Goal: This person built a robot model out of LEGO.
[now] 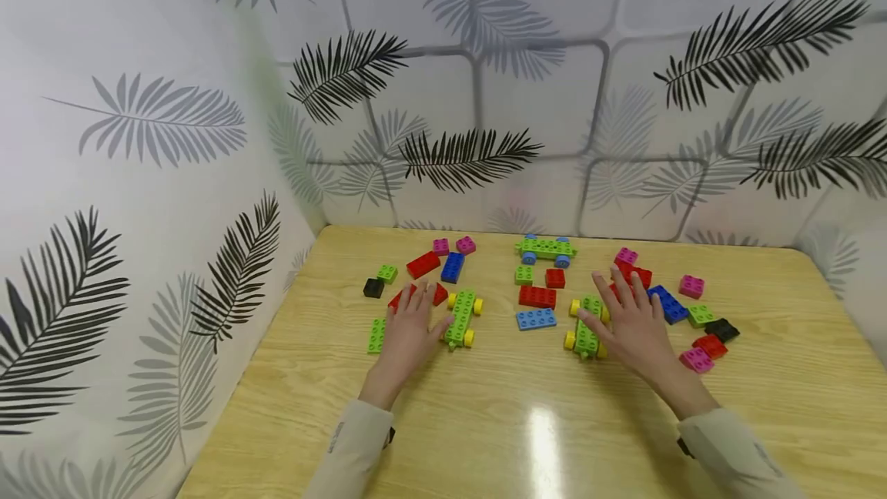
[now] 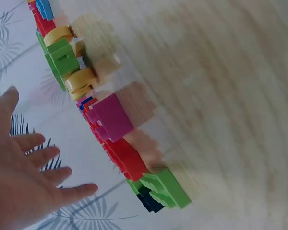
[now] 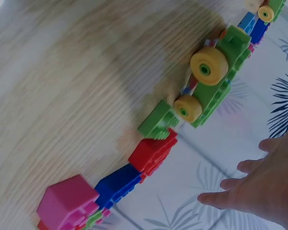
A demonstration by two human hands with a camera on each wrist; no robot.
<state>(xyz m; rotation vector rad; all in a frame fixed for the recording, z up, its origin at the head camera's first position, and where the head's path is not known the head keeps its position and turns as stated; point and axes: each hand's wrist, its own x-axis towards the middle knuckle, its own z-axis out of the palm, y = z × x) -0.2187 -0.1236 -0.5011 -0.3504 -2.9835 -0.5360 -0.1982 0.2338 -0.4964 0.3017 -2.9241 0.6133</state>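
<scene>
My left hand (image 1: 407,333) hovers over the left group of toy bricks, fingers spread, holding nothing. Its thumb is beside a green wheeled base (image 1: 462,318) with yellow wheels and overlaps a red brick (image 1: 440,293). My right hand (image 1: 636,329), also spread and holding nothing, is above the right group. Its thumb reaches over a second green wheeled base (image 1: 589,326) with yellow wheels. In the left wrist view, a magenta brick (image 2: 110,117) and a green brick (image 2: 168,188) stand on the table beyond the fingers. The right wrist view shows a blue brick (image 3: 117,184) beside a red one (image 3: 152,151).
A green base with blue wheels (image 1: 546,248) stands at the back. Between the hands lie a red brick (image 1: 537,296) and a light blue brick (image 1: 536,319). Black (image 1: 722,329) and magenta bricks (image 1: 696,360) sit far right. A leaf-patterned curtain (image 1: 513,98) borders the table (image 1: 471,422).
</scene>
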